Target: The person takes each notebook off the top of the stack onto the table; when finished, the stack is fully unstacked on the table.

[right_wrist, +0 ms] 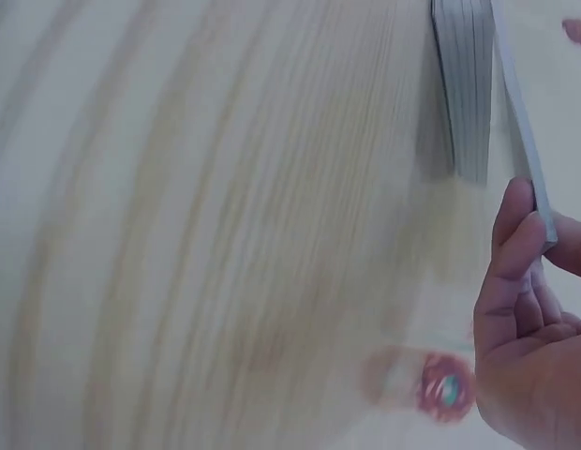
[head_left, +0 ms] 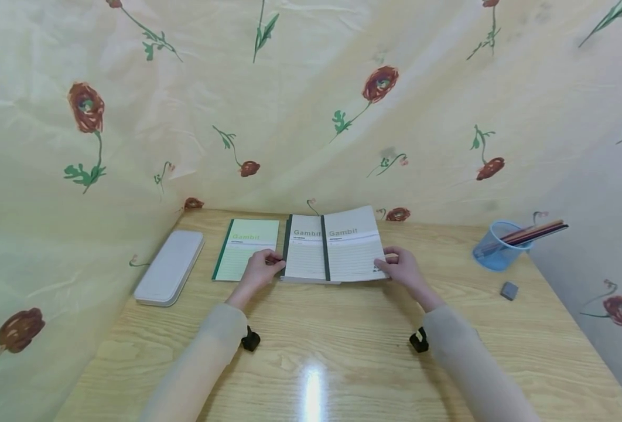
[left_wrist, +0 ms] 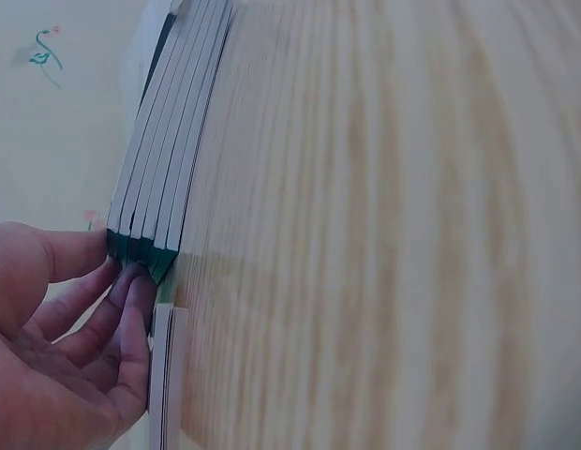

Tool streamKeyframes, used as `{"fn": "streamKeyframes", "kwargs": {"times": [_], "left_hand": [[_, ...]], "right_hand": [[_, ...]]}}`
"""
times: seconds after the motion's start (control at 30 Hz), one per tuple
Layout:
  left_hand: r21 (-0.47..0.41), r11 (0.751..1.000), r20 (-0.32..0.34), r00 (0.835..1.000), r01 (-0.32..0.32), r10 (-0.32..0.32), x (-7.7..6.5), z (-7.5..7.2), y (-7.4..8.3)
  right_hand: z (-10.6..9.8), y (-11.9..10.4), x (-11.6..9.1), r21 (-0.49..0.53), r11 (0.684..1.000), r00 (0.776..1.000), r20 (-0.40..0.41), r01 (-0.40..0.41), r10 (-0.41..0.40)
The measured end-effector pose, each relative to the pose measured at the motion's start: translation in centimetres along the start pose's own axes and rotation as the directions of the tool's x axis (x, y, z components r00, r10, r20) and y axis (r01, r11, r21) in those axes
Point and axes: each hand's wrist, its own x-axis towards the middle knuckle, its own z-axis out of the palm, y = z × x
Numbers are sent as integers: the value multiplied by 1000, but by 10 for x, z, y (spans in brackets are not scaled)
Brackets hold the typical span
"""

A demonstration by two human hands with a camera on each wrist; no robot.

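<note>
A stack of notebooks [head_left: 304,258] with dark spines lies near the back of the table. My left hand [head_left: 260,269] holds the stack at its lower left corner; in the left wrist view the thumb and curled fingers [left_wrist: 131,314] meet at the green spines [left_wrist: 141,247]. With my right hand [head_left: 405,269] I pinch the lower right corner of one white "Gambit" notebook [head_left: 353,246] between thumb and fingers. It overlaps the right part of the stack and tilts upward, its right side raised. From the right wrist, the pinched notebook [right_wrist: 523,122] stands apart from the stack's edge [right_wrist: 469,94].
Left of the stack lies a pale green notebook [head_left: 248,234], close by my left hand. A white case [head_left: 170,266] lies at the table's left edge. Toward the right are a blue mesh cup [head_left: 492,258] holding several pencils and a small grey block [head_left: 509,291].
</note>
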Motion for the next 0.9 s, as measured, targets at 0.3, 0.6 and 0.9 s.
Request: {"fn": "streamKeyframes", "kwargs": {"times": [0.3, 0.6, 0.9], "left_hand": [[9, 1000, 0, 1000, -15, 15, 2, 2, -2], [3, 1000, 2, 1000, -14, 14, 1, 0, -1], [1, 1000, 6, 1000, -10, 10, 0, 0, -1]], "right_hand": [[-27, 20, -8, 57, 994, 996, 0, -90, 90], [-34, 32, -9, 9, 992, 992, -12, -126, 126], [-28, 32, -8, -252, 967, 998, -49, -46, 35]]}}
